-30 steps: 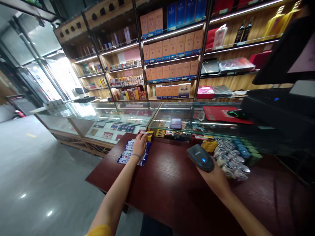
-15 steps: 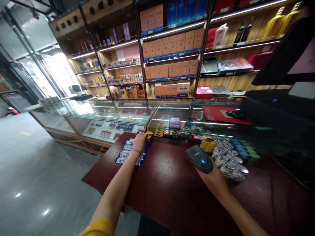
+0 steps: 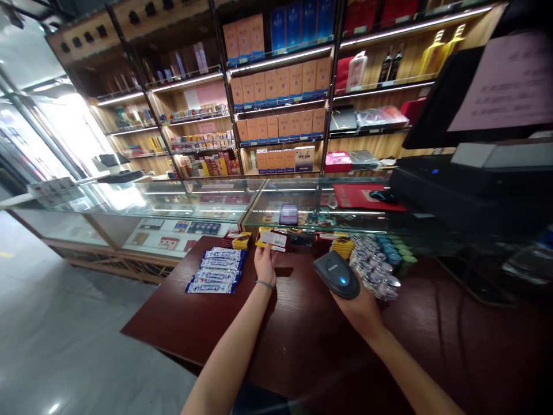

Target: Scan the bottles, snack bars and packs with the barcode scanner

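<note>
The left hand [image 3: 265, 268] pinches a packet [image 3: 276, 237] above the table [image 3: 185, 325], its white label facing up. The right hand [image 3: 365, 311] grips a scanner [image 3: 337, 275], tilted toward the packet but apart from it, a blue light glowing on top. Blue-and-white bars [image 3: 216, 271] lie in overlapping rows at the left, just in front of a red-and-yellow stack [image 3: 237, 240]. Beside the scanner stand silver-lidded jars [image 3: 375, 270]; behind runs a glass counter [image 3: 194, 199], with boxes [image 3: 276, 128] on shelves beyond.
</note>
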The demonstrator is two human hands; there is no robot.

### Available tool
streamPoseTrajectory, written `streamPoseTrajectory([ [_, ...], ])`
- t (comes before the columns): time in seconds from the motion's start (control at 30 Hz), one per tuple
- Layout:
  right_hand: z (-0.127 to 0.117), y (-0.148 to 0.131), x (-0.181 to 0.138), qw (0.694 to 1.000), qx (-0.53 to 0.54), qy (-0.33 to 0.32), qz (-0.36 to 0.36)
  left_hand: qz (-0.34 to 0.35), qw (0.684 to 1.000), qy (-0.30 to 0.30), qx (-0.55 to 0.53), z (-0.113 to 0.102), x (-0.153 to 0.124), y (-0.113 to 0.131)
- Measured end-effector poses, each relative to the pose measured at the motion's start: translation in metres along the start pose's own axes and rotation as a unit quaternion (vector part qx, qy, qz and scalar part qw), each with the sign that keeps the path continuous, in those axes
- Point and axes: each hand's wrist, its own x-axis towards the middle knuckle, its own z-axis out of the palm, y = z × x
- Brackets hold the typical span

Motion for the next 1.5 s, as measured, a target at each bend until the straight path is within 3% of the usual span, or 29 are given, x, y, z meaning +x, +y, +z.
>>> streamPoseTrajectory([
  [0.1,-0.005,-0.003,0.000,1.000,-0.017,-0.019,0.003,-0.078,0.992,0.009,-0.103,0.000,-0.010,-0.006],
  [0.2,-0.008,-0.008,-0.001,0.998,-0.034,-0.048,0.021,-0.115,0.984,0.027,-0.136,-0.007,-0.012,-0.003],
  [0.33,-0.009,-0.016,-0.003,0.995,-0.053,-0.080,0.020,-0.125,0.980,0.041,-0.148,-0.010,-0.010,0.001],
  [0.57,-0.012,-0.008,-0.002,0.975,-0.117,-0.171,-0.082,-0.123,0.980,0.024,-0.157,-0.011,-0.010,-0.004],
  [0.77,-0.011,-0.002,-0.003,0.972,-0.140,-0.162,-0.093,-0.120,0.981,0.022,-0.154,-0.012,-0.009,-0.003],
  [1.03,-0.014,-0.018,-0.004,0.993,-0.069,-0.098,-0.014,-0.106,0.986,-0.001,-0.125,-0.014,-0.005,-0.007],
  [1.17,-0.024,-0.014,0.006,0.999,-0.017,-0.027,0.018,-0.048,0.996,-0.046,-0.063,-0.011,-0.002,-0.005],
  [1.27,-0.036,-0.004,0.017,0.999,0.013,0.032,0.030,0.033,0.995,-0.069,0.066,-0.006,0.000,-0.001],
  [1.4,-0.054,0.005,0.027,0.992,0.040,0.101,0.069,0.171,0.936,-0.052,0.304,0.012,-0.002,0.008],
  [1.5,-0.066,0.006,0.032,0.984,0.052,0.146,0.084,0.200,0.904,-0.090,0.367,0.036,-0.007,0.014],
])
